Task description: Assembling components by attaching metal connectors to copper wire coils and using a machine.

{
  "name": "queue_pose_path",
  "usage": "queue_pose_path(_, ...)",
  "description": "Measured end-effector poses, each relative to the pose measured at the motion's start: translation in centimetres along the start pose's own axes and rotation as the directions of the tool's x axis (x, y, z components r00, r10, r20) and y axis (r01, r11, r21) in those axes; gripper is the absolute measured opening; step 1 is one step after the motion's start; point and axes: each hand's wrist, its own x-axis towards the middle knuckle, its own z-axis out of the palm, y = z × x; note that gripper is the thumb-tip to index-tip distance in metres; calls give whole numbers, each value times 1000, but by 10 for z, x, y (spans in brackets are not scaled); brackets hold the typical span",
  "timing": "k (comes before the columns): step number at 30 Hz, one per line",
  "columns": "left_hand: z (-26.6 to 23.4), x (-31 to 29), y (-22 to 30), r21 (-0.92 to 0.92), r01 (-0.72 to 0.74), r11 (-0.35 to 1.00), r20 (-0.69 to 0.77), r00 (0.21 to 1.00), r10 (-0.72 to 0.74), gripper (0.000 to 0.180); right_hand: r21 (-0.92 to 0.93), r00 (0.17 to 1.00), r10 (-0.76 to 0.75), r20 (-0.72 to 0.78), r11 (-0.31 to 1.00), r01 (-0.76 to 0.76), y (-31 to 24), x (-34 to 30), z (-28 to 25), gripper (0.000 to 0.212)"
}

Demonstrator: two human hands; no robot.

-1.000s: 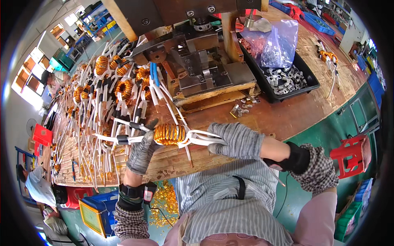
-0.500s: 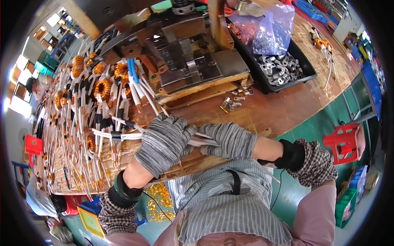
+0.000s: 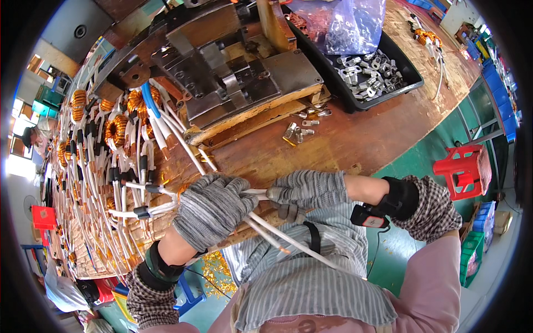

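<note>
Both my hands wear grey striped knit gloves and meet at the table's near edge. My left hand [image 3: 214, 206] is closed round a bundle of white wires [image 3: 316, 255] that comes out of a black-banded coil lead [image 3: 142, 212] on the left. Just to its right, my right hand [image 3: 311, 191] pinches wire running straight across from the left fist. Other wires from the bundle slant down over my striped apron [image 3: 300, 299]; one shows a bare copper end. Where the wires pass inside the left fist is hidden.
Many copper-wound ring coils [image 3: 115, 130] with white leads lie heaped at left. A metal press die [image 3: 244, 77] stands ahead. Several loose terminal lugs [image 3: 298, 133] lie before it. A black tray [image 3: 327, 72] holds more lugs and a plastic bag [image 3: 355, 28]. A red stool [image 3: 461, 172] stands right.
Some white wires, earlier bunched between my hands, now hang apart over the apron. My right hand has turned and pinches wire beside the left fist. The view has shifted slightly.
</note>
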Motion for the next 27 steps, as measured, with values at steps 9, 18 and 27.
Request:
queue_pose_path(9,-3,7,7,118,-65,991,64,996,58,21,-895,936,-308,-171,445,-17,-27,-9,-3,55)
queue_pose_path(18,-2,19,21,-107,247,963,-24,968,-251,33,-701,867,-440,-232,694,165,-9,-5,3,54)
queue_pose_path(27,-3,37,18,-312,297,902,17,952,-307,34,-958,671,-741,36,165,234,-7,-8,-2,30)
